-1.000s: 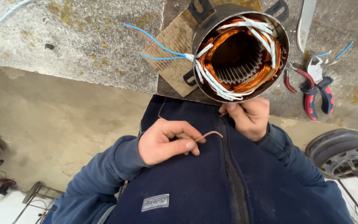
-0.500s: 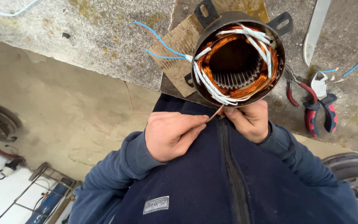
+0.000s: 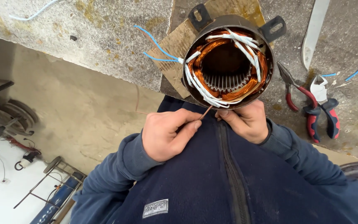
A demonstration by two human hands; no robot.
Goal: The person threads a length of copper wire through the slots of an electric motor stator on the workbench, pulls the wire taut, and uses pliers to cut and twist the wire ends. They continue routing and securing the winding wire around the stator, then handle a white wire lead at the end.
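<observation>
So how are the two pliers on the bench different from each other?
The left pliers have a long, thin, pointed nose; the right pliers have a short, wide, pale head. The left pliers' handles look mostly red, while the right pliers' handles are red with dark blue grips. The left pliers lie nearer the motor stator; the right pliers lie farther out. Both rest flat on the stone bench, handles pointing toward the person, and no hand touches them.

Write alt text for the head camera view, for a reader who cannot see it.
A person's left hand and right hand pinch a thin copper wire at the lower rim of a motor stator with copper windings and white-sleeved leads, lying on a worn workbench. Red-handled pliers lie to its right.
</observation>
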